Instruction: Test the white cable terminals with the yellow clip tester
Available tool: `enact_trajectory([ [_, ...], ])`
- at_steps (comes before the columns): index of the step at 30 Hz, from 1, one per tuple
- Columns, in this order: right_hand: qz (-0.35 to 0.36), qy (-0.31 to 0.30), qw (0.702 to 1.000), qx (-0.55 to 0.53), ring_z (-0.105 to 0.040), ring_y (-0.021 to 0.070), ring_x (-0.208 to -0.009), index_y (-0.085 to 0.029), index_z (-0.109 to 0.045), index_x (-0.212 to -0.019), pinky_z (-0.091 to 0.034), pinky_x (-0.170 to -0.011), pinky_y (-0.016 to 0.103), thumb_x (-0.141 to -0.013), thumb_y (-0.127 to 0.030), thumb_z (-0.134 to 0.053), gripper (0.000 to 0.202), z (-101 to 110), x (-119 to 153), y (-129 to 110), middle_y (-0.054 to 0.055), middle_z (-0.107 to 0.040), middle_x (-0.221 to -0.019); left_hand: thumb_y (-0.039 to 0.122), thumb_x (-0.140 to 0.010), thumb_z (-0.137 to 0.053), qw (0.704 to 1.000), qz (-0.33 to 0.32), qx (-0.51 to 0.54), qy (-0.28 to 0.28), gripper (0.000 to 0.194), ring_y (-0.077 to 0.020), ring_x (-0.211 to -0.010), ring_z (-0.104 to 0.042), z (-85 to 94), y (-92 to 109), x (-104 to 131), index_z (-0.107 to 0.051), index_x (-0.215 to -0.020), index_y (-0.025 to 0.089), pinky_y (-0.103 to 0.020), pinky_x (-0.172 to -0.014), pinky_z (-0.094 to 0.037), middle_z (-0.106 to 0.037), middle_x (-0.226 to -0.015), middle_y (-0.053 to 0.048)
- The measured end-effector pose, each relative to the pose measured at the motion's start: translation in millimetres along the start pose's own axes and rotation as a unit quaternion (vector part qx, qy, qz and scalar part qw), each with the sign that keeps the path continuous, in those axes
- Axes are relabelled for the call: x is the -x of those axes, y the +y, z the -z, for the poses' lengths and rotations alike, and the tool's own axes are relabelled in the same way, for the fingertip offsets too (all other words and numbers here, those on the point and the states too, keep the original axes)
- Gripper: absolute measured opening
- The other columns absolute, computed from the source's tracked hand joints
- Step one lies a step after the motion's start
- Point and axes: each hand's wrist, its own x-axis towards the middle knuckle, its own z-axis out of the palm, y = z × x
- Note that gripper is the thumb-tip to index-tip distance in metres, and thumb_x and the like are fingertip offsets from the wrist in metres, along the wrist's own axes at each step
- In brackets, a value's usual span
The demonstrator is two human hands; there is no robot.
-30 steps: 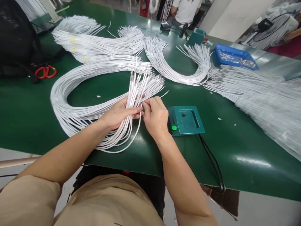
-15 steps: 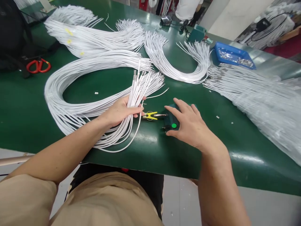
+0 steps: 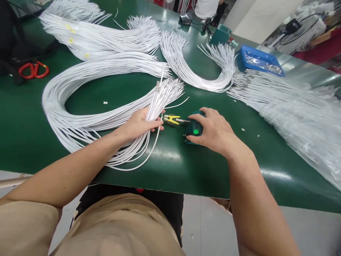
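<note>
A bunch of white cables (image 3: 156, 106) is gripped in my left hand (image 3: 140, 124), its metal-tipped ends pointing away from me. The lower lengths of the bunch loop down toward the table's front edge. On the right, my right hand (image 3: 213, 129) is closed around a small dark green box (image 3: 194, 127) with a bright green round spot, fingers over its far side and thumb at the near side. A yellow clip (image 3: 172, 119) on a metal rod sticks out from the box toward the cables. Beside my left hand lies a large curved bundle of white cables (image 3: 57, 96).
More cable bundles (image 3: 106, 39) lie at the back, and another curved one (image 3: 210, 83) at the back middle. A blue tray (image 3: 262, 60) holds small metal parts. Bagged cables (image 3: 301, 110) cover the right. Red-handled scissors (image 3: 34, 70) are at left. A person (image 3: 206, 9) is beyond the table.
My right hand has closed from spread fingers onto the dark green box. The box and its clip have shifted slightly away from me. My left hand keeps its hold on the cables.
</note>
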Motion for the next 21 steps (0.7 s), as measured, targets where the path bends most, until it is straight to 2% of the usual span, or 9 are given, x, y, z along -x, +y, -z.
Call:
enact_trajectory([
  [3,0.011,0.042,0.999,0.003,-0.046,0.0367,-0.130,-0.019,-0.060,-0.132,-0.035,-0.109,0.056,-0.074,-0.040,-0.076,0.064,0.5,-1.8,-14.0,0.018,-0.050,-0.141,0.024,-0.079,-0.070,1.000,0.008,-0.010,0.008,0.046,-0.0176,-0.080,-0.073,-2.7,0.5,-1.4,-0.060,-0.122,0.015,-0.020,-0.056,-0.048,-0.065,-0.087,-0.002],
  [5,0.013,0.072,0.997,-0.004,-0.048,0.0324,-0.129,-0.018,-0.061,-0.129,-0.028,-0.114,0.055,-0.080,-0.034,-0.072,0.053,-1.2,-7.9,-26.7,0.015,-0.055,-0.139,0.024,-0.078,-0.070,1.000,0.014,-0.014,0.012,0.046,-0.0176,-0.079,-0.072,-3.8,0.4,-2.3,-0.061,-0.122,0.015,-0.020,-0.055,-0.048,-0.066,-0.089,-0.003],
  [9,-0.002,0.042,0.999,0.019,-0.058,0.0292,-0.113,-0.015,-0.070,-0.111,-0.023,-0.116,0.055,-0.083,-0.023,-0.067,0.029,-10.1,-25.7,-43.6,0.011,-0.071,-0.112,0.023,-0.078,-0.069,0.999,0.014,-0.027,0.018,0.045,-0.0175,-0.079,-0.073,-3.9,-3.1,-5.6,-0.061,-0.122,0.016,-0.020,-0.055,-0.049,-0.067,-0.091,-0.004],
  [11,-0.002,0.032,0.999,0.033,-0.059,0.0287,-0.106,-0.014,-0.072,-0.104,-0.024,-0.115,0.054,-0.084,-0.022,-0.065,0.022,-14.7,-30.9,-44.5,0.010,-0.073,-0.101,0.023,-0.079,-0.068,0.999,0.008,-0.034,0.021,0.043,-0.0172,-0.078,-0.073,-3.9,-5.5,-7.8,-0.062,-0.121,0.016,-0.020,-0.054,-0.049,-0.066,-0.090,-0.003],
  [16,0.027,0.070,0.997,0.023,-0.056,0.0282,-0.107,-0.015,-0.075,-0.100,-0.027,-0.113,0.052,-0.087,-0.024,-0.060,0.022,-20.4,-30.4,-38.4,0.010,-0.072,-0.105,0.023,-0.077,-0.069,0.998,-0.020,-0.050,0.020,0.039,-0.0168,-0.072,-0.072,-4.5,-9.6,-12.5,-0.064,-0.115,0.015,-0.021,-0.052,-0.047,-0.066,-0.086,-0.003],
  [21,0.048,0.091,0.995,0.012,-0.054,0.0268,-0.103,-0.020,-0.077,-0.090,-0.024,-0.113,0.054,-0.090,-0.022,-0.051,0.025,-24.8,-30.6,-35.6,0.008,-0.072,-0.093,0.023,-0.076,-0.069,0.994,-0.028,-0.097,0.032,0.037,-0.0156,-0.065,-0.070,-2.5,-11.6,-15.3,-0.066,-0.112,0.017,-0.025,-0.059,-0.050,-0.070,-0.081,-0.001],
])
